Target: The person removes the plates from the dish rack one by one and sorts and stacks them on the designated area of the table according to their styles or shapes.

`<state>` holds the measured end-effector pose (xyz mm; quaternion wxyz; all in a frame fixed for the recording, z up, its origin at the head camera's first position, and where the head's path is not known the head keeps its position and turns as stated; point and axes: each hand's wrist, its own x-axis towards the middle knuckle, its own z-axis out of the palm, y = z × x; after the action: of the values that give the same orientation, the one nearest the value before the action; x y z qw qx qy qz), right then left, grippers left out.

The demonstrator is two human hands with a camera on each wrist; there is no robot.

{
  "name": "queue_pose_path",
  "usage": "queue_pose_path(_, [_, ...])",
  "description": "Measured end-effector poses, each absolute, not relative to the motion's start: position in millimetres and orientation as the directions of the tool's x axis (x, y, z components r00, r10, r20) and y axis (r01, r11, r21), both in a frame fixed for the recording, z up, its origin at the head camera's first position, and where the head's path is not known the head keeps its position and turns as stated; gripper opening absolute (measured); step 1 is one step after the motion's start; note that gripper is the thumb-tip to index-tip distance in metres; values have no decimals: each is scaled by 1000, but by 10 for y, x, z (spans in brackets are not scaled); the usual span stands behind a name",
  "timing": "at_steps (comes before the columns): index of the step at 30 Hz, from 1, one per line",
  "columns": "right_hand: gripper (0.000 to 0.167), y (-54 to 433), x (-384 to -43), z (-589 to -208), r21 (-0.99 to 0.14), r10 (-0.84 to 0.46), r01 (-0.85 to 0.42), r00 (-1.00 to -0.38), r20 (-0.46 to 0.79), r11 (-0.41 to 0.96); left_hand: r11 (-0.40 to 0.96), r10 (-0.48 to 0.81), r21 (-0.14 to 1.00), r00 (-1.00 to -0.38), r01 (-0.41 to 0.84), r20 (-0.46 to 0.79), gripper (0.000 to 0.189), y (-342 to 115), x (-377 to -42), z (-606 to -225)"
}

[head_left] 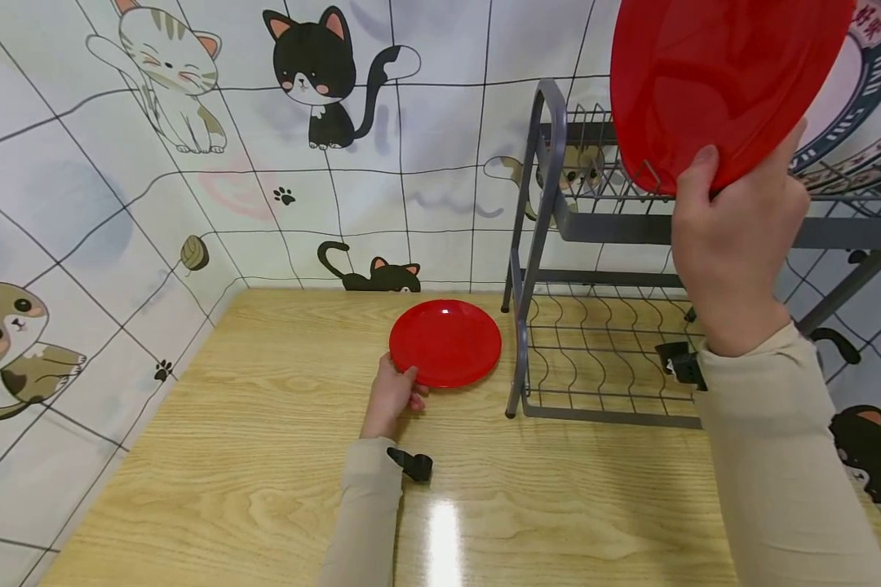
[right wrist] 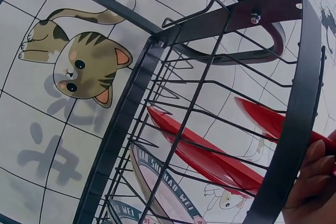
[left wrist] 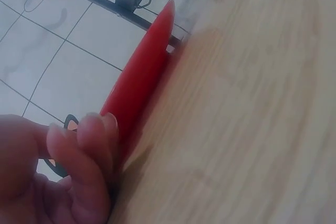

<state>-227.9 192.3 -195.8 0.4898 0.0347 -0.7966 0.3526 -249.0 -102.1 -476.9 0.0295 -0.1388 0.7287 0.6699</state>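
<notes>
Right hand [head_left: 741, 220], fingers pinching red plate [head_left: 719, 90] at rack's [head_left: 617, 228] top; left hand [head_left: 392, 391], fingers pinching second plate [head_left: 445, 342] left of rack.

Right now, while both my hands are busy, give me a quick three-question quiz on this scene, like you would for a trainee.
1. Which hand is nearer the rack?
2. True or false: the left hand grips a red plate outside the rack.
3. Which animals decorate the wall: A, dogs; B, cats; C, birds?

Key:
1. The right hand, holding another red plate.
2. True.
3. B.
</notes>
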Motion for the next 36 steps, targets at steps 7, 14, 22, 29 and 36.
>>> queue_pose_path(7, [43,1934,-2272,-1999,-481,268,-484,-444,855,732,59,-134,968,-962,-246,-236,38,-1033,-2499,-4767])
queue_pose_path(14, [41,1925,-2273,-2030,-446,241,-492,-425,873,748,43,-132,969,-962,-245,-237,44,-1053,-2499,-4780])
queue_pose_path(22, [40,1905,-2305,-2073,-437,256,-503,-388,885,746,186,-214,950,-954,-251,-210,60,-1141,-2494,-4717])
queue_pose_path(29, [40,1888,-2347,-2103,-444,301,-549,-334,893,708,223,-222,953,-963,-205,-155,39,-1170,-2458,-4541])
queue_pose_path(36, [38,1831,-2245,-2043,-516,374,-626,-356,856,585,256,-169,950,-976,-176,-136,36,-1138,-2419,-4394])
